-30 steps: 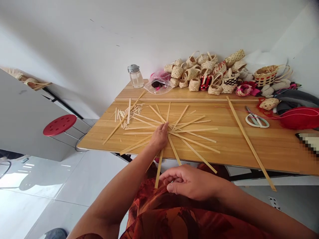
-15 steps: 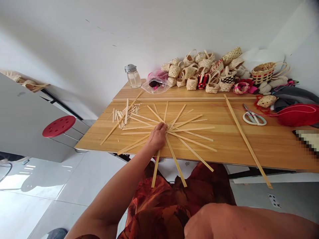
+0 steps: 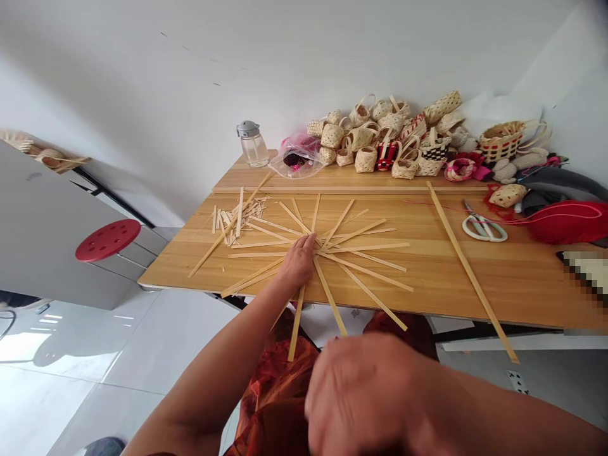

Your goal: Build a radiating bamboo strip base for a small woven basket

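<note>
Flat wooden strips [image 3: 365, 295] radiate like a star from one crossing point on the table, and a few reach past its front edge. My left hand [image 3: 300, 256] presses down on that crossing, its fingers together over the strips at the centre. Close to the camera, my right hand [image 3: 365, 389] hangs in front of the table edge above my lap; it is blurred and its fingers are mostly hidden, so whatever it may hold cannot be made out.
Small woven baskets [image 3: 365, 159] crowd the table's back right. Scissors [image 3: 484, 228] and a long strip [image 3: 470, 272] lie right. Strip scraps [image 3: 240, 218], a bottle [image 3: 254, 149] and a plastic bag [image 3: 297, 161] are left. A red stool [image 3: 108, 240] stands beyond.
My right hand has come up and to the left into view, over the ends of the front strips. My left hand stays on the crossing.
</note>
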A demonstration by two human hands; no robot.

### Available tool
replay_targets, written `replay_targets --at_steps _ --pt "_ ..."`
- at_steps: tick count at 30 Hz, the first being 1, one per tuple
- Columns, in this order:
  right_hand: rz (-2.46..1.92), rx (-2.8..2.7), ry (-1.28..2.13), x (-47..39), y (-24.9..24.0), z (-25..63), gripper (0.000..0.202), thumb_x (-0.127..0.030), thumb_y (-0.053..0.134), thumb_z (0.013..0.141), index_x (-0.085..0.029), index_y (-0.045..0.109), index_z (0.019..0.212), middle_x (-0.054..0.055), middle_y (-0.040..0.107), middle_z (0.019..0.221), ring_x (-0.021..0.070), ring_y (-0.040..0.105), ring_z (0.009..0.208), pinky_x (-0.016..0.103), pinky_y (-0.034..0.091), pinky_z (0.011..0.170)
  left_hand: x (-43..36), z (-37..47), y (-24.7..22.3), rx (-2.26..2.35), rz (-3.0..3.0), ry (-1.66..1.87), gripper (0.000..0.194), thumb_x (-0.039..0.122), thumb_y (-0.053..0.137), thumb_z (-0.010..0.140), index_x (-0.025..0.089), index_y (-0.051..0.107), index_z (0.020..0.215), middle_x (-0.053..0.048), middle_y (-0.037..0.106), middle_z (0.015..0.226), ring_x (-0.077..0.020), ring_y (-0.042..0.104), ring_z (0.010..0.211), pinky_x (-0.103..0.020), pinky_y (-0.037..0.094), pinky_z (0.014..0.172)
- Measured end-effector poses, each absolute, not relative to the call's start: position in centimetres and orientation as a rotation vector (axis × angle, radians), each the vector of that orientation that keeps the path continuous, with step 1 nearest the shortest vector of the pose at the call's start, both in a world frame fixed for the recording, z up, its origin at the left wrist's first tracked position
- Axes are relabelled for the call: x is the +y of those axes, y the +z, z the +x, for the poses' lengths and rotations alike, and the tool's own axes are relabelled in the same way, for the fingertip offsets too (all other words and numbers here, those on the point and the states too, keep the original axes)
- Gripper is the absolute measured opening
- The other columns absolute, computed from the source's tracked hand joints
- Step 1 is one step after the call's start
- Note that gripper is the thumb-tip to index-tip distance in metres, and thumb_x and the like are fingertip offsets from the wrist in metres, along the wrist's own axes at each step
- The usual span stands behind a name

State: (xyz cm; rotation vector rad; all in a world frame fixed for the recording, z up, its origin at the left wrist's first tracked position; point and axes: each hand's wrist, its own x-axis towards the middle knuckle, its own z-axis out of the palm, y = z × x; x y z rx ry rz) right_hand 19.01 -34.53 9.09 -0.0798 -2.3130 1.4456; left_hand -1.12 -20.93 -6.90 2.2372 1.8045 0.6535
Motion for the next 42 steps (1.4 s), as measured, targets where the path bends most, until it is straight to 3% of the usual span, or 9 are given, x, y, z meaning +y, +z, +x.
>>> replay_targets --at_steps 2,5,9,15,19,23,32,42 --pt "-0.400 -2.313 1.270 -32.7 7.4 18.6 0.021 -0.025 0.058 0.095 -0.019 0.065 0.075 0.003 0.073 0.081 0.0132 0.064 0.077 0.026 0.049 0.077 -20.9 -1.2 -6.3 1.791 2.226 0.622 0.058 0.013 0.042 0.094 0.011 0.037 0.152 -0.018 0.054 0.147 -0.0256 0.049 0.139 -0.042 0.039 0.118" --pt "-0.806 -2.287 0.956 -28.9 4.2 18.7 0.015 -0.023 0.059 0.093 -0.021 0.072 0.084 0.002 0.074 0.084 0.0163 0.065 0.081 0.030 0.049 0.079 -20.6 -1.5 -5.3 1.790 2.223 0.524 0.058 0.013 0.040 0.096 0.011 0.033 0.154 -0.018 0.059 0.143 -0.0255 0.055 0.134 -0.041 0.044 0.113" --pt "-0.965 -2.299 0.629 -24.5 0.0 19.6 0.015 -0.022 0.059 0.092 -0.022 0.074 0.095 0.004 0.076 0.092 0.0213 0.067 0.090 0.037 0.049 0.086 -19.9 -2.1 -4.5 1.786 2.211 0.409 0.054 0.015 0.040 0.098 0.014 0.037 0.152 -0.014 0.067 0.133 -0.0256 0.064 0.122 -0.040 0.050 0.104" --pt "-1.041 -2.445 0.239 -21.1 -2.8 20.0 0.032 -0.021 0.055 0.093 -0.018 0.069 0.122 0.012 0.071 0.123 0.0292 0.057 0.119 0.048 0.043 0.105 -20.0 -2.6 -5.6 1.725 2.230 0.602 0.065 0.018 0.058 0.091 0.015 0.035 0.152 -0.013 0.063 0.138 -0.0247 0.056 0.131 -0.039 0.043 0.113" --pt "-1.221 -2.582 0.135 -19.6 -3.1 18.9 0.040 -0.026 0.050 0.097 -0.019 0.061 0.136 0.010 0.060 0.143 0.0347 0.043 0.137 0.053 0.036 0.110 -20.5 -2.7 -7.0 1.693 2.272 0.733 0.065 0.022 0.057 0.093 0.018 0.033 0.153 -0.012 0.062 0.140 -0.0249 0.056 0.130 -0.043 0.043 0.113" --pt "-1.339 -2.652 0.055 -18.8 -3.2 17.7 0.038 -0.031 0.049 0.099 -0.018 0.062 0.133 0.013 0.059 0.143 0.0390 0.037 0.140 0.055 0.038 0.103 -20.7 -2.7 -7.6 1.715 2.311 0.745 0.061 0.024 0.055 0.096 0.019 0.034 0.153 -0.012 0.059 0.143 -0.0260 0.054 0.132 -0.044 0.042 0.113" --pt "-1.322 -2.700 -0.019 -18.5 -4.5 17.0 0.037 -0.027 0.046 0.101 -0.015 0.060 0.132 0.012 0.058 0.144 0.0356 0.038 0.139 0.051 0.039 0.099 -21.1 -2.6 -7.0 1.732 2.377 0.667 0.041 0.028 0.050 0.100 0.022 0.056 0.139 -0.007 0.057 0.146 -0.0246 0.049 0.137 -0.043 0.040 0.115" --pt "-1.278 -2.744 0.012 -18.4 -4.3 17.1 0.039 -0.025 0.044 0.101 -0.014 0.057 0.136 0.013 0.056 0.146 0.0340 0.038 0.142 0.050 0.039 0.102 -20.6 -2.8 -6.8 1.677 2.377 0.628 0.040 0.023 0.046 0.100 0.020 0.059 0.138 -0.008 0.058 0.146 -0.0241 0.051 0.136 -0.041 0.039 0.118"
